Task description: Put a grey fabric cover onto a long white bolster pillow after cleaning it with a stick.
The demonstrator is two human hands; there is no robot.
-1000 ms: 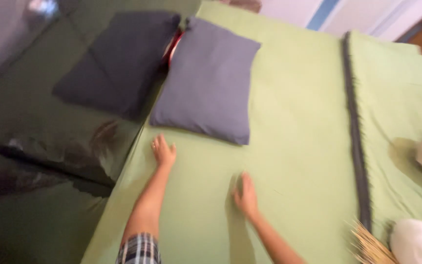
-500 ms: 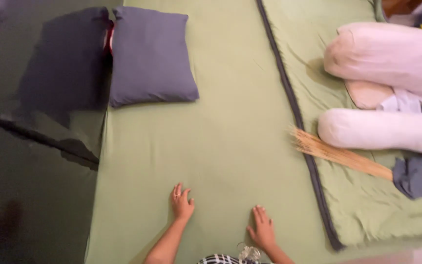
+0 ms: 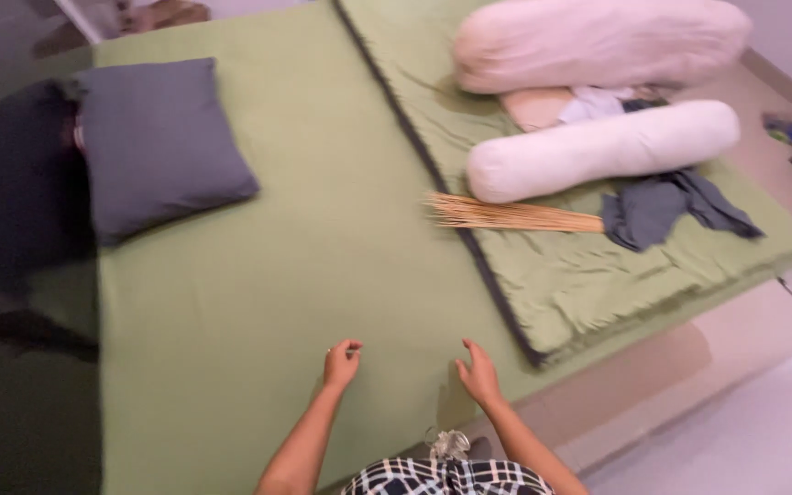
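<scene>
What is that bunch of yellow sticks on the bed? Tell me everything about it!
The stick broom is a bundle of thin, straw-coloured sticks that look dry and stiff. It lies flat and almost level, its loose tips fanned out to the left over the dark edge of the green mat. Its right end meets a crumpled grey cloth. A long white bolster lies just behind it. Neither hand touches it.

Hands seemingly touching green sheet.
</scene>
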